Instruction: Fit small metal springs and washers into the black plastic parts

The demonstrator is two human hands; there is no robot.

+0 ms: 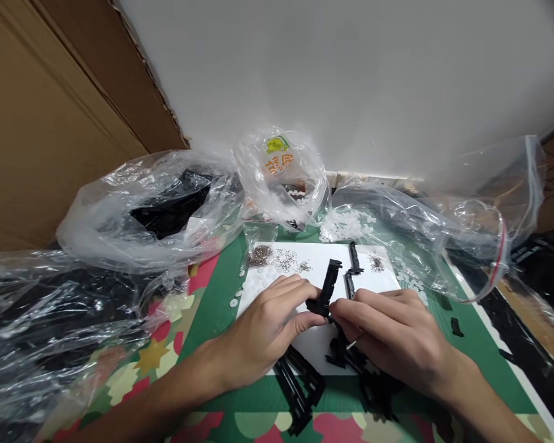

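My left hand (277, 320) grips a long black plastic part (331, 282) between thumb and fingers, its upper end tilted up and away. Fingers of my right hand (392, 332) are closed at the lower end of that part, and a thin pale stick (354, 340) pokes out from under them. What the right fingertips pinch there is hidden. Both hands are over a white sheet (314, 258). Similar black parts (300, 387) lie below my left hand, and more are partly covered by my right. Another black part (353, 257) rests farther back on the sheet.
Small brown springs or wires (261, 255) are heaped on the sheet, with white pieces (258, 280) beside them. More white pieces (346, 226) lie behind. Clear plastic bags (157, 209) surround the green surface (212, 307). A cardboard box (50, 123) stands left, against a pale wall.
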